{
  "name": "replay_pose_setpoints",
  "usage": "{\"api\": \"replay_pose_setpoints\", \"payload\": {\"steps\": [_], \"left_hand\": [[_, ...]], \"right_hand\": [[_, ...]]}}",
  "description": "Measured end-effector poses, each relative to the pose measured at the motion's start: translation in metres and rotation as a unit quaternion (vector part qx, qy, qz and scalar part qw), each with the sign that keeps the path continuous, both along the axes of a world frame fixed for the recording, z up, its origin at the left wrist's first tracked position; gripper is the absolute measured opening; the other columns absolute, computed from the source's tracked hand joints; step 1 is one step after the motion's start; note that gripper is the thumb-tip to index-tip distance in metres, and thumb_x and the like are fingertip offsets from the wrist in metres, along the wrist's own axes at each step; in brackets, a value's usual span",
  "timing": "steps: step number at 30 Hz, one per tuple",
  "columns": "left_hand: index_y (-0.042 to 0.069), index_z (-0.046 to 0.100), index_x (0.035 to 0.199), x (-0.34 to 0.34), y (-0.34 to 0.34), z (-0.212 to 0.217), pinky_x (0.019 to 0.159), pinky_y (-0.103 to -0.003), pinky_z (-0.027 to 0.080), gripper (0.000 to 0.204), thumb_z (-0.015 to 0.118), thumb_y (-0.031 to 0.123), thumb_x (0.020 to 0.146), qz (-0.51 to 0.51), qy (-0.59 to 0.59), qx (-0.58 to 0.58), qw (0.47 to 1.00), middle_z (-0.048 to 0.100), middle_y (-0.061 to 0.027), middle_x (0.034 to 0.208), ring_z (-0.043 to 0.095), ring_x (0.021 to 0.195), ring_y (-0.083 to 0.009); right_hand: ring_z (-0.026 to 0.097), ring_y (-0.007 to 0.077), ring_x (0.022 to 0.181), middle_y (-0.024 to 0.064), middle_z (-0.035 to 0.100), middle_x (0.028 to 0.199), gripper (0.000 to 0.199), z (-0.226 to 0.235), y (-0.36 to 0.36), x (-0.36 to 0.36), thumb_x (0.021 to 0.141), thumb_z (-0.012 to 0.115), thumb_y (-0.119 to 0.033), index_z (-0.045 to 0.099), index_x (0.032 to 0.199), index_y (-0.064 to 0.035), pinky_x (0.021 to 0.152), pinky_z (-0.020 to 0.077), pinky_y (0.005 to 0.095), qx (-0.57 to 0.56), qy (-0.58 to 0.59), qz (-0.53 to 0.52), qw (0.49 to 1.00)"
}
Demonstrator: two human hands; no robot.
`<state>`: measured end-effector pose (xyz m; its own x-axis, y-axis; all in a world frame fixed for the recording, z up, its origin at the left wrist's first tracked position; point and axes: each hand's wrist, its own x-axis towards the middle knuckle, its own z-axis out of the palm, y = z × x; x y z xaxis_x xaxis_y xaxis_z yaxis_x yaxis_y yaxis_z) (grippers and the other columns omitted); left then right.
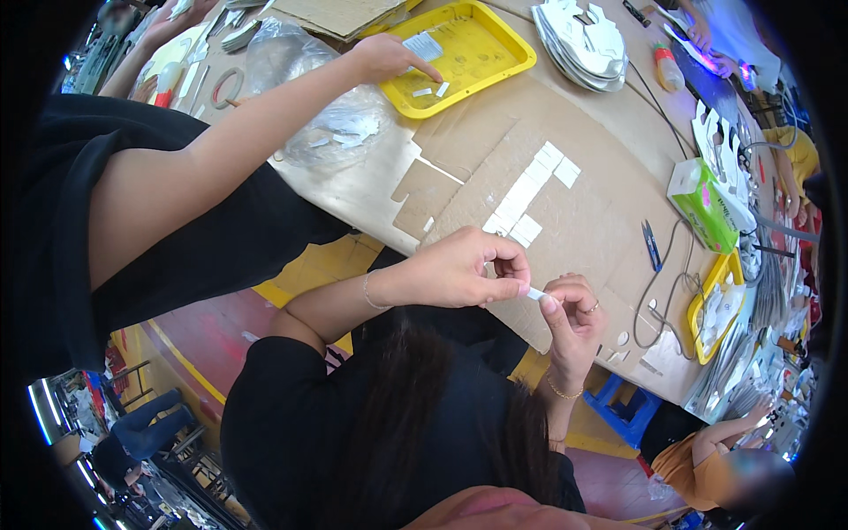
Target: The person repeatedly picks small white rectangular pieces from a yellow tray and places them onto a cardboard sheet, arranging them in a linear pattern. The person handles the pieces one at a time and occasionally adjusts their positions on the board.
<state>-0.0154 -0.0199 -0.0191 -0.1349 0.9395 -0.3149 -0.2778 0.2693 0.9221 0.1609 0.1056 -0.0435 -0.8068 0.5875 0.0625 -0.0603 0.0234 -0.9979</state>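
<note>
The left hand (pixel 455 269) has a tight pinch grip on one end of a small white strip (pixel 536 294). The right hand (pixel 574 331) pinches the other end. Fingers hide both ends. Beyond it, white cards (pixel 530 184) lie on cardboard (pixel 609 221). Farther left, what fills a clear bag (pixel 309 66) is hard to make out.

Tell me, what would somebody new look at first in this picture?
Probably the big yellow tray near the top, with a co-worker's hand reaching into it. Next, low in the middle, the left hand and right hand hold a small white strip between them. A bright green-and-white packet stands out at the right.
</note>
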Motion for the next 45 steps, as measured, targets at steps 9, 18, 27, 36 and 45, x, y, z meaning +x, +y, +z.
{"api": "replay_pose_setpoints", "payload": {"steps": [9,18,27,36,45], "left_hand": [[0.001,0.065,0.087,-0.008,-0.003,-0.003,0.055,-0.022,0.045,0.013,0.067,0.015,0.088,-0.003,0.087,0.021,0.996,0.06,0.0008,0.071,0.054,0.064,-0.0036],[0.003,0.068,0.103,-0.077,0.001,-0.055,0.053,-0.018,0.045,0.019,0.067,0.019,0.092,0.325,0.142,-0.007,0.935,0.061,0.0017,0.076,0.054,0.063,-0.0028],[0.0,0.073,0.087,-0.171,0.044,-0.1,0.057,-0.025,0.044,0.014,0.074,0.014,0.082,0.44,0.537,-0.002,0.719,0.061,-0.001,0.065,0.054,0.059,-0.0079],[0.003,0.074,0.102,-0.191,0.046,-0.097,0.07,-0.029,0.049,0.027,0.07,0.024,0.086,0.431,0.489,-0.016,0.758,0.072,-0.0112,0.085,0.064,0.074,-0.0173],[0.003,0.074,0.097,-0.185,0.008,-0.098,0.078,-0.034,0.051,0.022,0.07,0.02,0.084,0.356,0.582,-0.129,0.719,0.069,-0.0148,0.092,0.066,0.084,-0.0276]], "right_hand": [[0.052,0.0127,0.079,0.0053,0.059,0.084,0.008,-0.007,-0.005,-0.005,0.085,0.071,-0.004,0.064,0.086,0.0009,0.073,0.0398,0.0249,-0.011,-0.019,-0.02,1.0],[0.054,0.0121,0.078,0.0042,0.058,0.083,0.012,-0.018,0.011,-0.004,0.092,0.066,-0.012,0.065,0.091,0.0005,0.073,0.0424,0.0238,-0.051,0.024,-0.079,0.995],[0.053,0.0103,0.079,0.0051,0.062,0.086,0.006,-0.02,0.001,0.001,0.089,0.068,-0.005,0.065,0.088,0.0004,0.072,0.0401,0.0225,-0.047,-0.023,-0.057,0.997],[0.055,0.0109,0.08,0.0055,0.063,0.086,0.007,-0.02,0.004,0.011,0.09,0.068,-0.006,0.066,0.087,0.0002,0.073,0.0409,0.0226,-0.055,-0.027,-0.068,0.996],[0.054,0.0107,0.079,0.0043,0.062,0.083,0.008,-0.027,0.004,0.012,0.088,0.07,-0.006,0.066,0.085,0.0005,0.073,0.0404,0.0228,-0.056,-0.042,-0.058,0.996]]}}
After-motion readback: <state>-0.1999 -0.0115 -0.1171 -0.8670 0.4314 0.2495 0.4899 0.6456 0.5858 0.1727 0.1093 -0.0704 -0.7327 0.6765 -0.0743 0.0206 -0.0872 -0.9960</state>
